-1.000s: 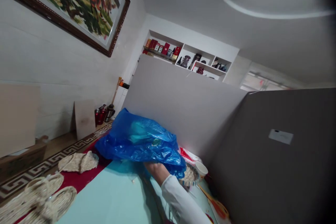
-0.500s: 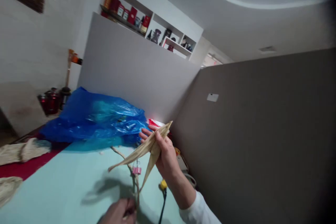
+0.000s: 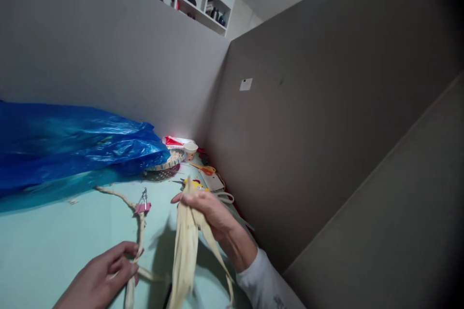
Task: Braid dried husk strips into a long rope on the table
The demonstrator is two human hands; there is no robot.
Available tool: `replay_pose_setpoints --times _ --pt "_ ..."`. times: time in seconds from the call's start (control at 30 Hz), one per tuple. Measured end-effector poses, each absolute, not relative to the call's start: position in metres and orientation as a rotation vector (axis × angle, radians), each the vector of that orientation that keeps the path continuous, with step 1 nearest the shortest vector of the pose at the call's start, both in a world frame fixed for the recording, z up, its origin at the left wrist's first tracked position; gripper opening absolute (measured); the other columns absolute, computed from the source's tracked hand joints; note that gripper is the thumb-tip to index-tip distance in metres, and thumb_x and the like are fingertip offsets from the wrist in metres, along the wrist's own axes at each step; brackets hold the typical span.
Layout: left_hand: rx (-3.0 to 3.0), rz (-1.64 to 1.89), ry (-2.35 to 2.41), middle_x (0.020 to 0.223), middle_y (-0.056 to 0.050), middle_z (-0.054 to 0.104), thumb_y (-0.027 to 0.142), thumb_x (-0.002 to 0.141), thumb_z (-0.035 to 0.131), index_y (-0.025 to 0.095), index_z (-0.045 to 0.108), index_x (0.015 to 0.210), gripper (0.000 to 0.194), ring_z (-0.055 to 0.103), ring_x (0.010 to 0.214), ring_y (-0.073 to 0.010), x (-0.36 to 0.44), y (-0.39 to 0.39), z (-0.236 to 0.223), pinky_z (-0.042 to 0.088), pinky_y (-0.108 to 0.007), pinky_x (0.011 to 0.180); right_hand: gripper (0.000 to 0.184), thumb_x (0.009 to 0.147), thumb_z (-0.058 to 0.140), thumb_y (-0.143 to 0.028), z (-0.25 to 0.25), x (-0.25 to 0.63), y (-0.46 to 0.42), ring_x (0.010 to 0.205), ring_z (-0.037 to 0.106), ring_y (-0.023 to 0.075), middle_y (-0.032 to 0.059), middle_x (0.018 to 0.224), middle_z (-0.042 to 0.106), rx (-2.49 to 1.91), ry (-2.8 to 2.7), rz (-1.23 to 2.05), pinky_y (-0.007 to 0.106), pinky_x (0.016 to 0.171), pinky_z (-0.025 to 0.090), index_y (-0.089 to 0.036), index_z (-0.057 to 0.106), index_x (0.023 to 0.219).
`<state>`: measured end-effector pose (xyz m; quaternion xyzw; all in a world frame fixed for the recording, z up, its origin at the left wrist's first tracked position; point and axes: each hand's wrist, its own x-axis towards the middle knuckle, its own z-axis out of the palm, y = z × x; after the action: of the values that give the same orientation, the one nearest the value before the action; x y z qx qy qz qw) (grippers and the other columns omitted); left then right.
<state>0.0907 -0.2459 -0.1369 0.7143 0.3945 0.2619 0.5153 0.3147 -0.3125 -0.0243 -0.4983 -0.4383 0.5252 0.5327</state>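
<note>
My left hand (image 3: 108, 270), low in the head view, pinches a twisted pale cord (image 3: 140, 229) that looks made of dried husk. Loose strands of it hang below my fingers. A pink binder clip (image 3: 142, 208) is clamped on the cord above that hand, and the cord's far end runs left toward the blue bag. To the right, my right hand (image 3: 213, 212) grips dried corn husks (image 3: 186, 251) near their top, between thumb and fingers. The husks hang down over the table in wide, pale strips, a little blurred at the bottom.
A blue plastic bag (image 3: 90, 140) lies across the back left of the pale green table (image 3: 47, 256). Behind my right hand are a woven basket (image 3: 176, 157), a paper cup (image 3: 190, 150) and orange-handled scissors (image 3: 207, 170). A dark grey panel (image 3: 308, 130) rises on the right.
The view has swung right and down. My right hand has turned the husks from pointing up to hanging down. My left hand shows more fully, pinching the cord.
</note>
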Motion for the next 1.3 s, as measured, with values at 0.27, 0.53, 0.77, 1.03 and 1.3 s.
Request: replay_pose_setpoints --times 0.27,0.53,0.77,1.03,1.3 --pt "1.7 0.516 0.917 0.072 0.003 0.069 0.059 0.085 0.057 0.025 0.057 0.121 0.049 0.065 0.077 -0.023 0.081 -0.249 -0.12 0.048 -0.028 0.075 0.049 0.07 0.081 -0.058 -0.034 0.305 -0.327 0.063 0.046 0.0093 -0.004 0.074 0.053 -1.197 -1.29 1.427 0.022 0.058 0.037 -0.018 0.059 0.086" --pt "1.481 0.438 0.853 0.082 -0.005 0.075 0.066 0.064 0.075 0.02 0.076 0.08 0.048 0.068 0.087 -0.027 0.094 -0.257 -0.09 0.055 -0.031 0.082 0.045 0.082 0.072 -0.056 -0.04 0.293 -0.328 0.066 0.038 0.0095 -0.0054 0.068 0.043 -1.497 -1.726 1.071 0.024 0.057 0.025 -0.016 0.052 0.072" --pt "1.599 0.517 0.933 0.077 -0.001 0.074 0.059 0.07 0.071 0.022 0.075 0.075 0.038 0.066 0.081 -0.0242 0.091 -0.258 -0.096 0.052 -0.026 0.074 0.044 0.079 0.074 -0.054 -0.048 0.291 -0.325 0.061 0.035 0.0083 -0.0062 0.063 0.04 -1.532 -1.727 1.303 0.024 0.053 0.024 -0.016 0.054 0.07" --pt "1.71 0.463 0.909 0.068 0.002 0.06 0.053 0.078 0.064 0.02 0.067 0.07 0.034 0.053 0.07 -0.0179 0.087 -0.254 -0.1 0.043 -0.023 0.065 0.036 0.084 0.068 -0.043 -0.047 0.303 -0.321 0.059 0.033 0.0074 -0.0057 0.062 0.04 -1.466 -1.627 1.305 0.023 0.05 0.023 -0.016 0.051 0.068" --pt "1.609 0.539 0.928 0.067 0.0 0.062 0.062 0.075 0.067 0.019 0.072 0.072 0.043 0.053 0.063 -0.0159 0.087 -0.252 -0.105 0.044 -0.022 0.057 0.048 0.074 0.079 -0.056 -0.05 0.306 -0.32 0.058 0.032 0.0069 -0.0065 0.065 0.039 -1.272 -1.413 1.528 0.023 0.05 0.022 -0.015 0.054 0.074"
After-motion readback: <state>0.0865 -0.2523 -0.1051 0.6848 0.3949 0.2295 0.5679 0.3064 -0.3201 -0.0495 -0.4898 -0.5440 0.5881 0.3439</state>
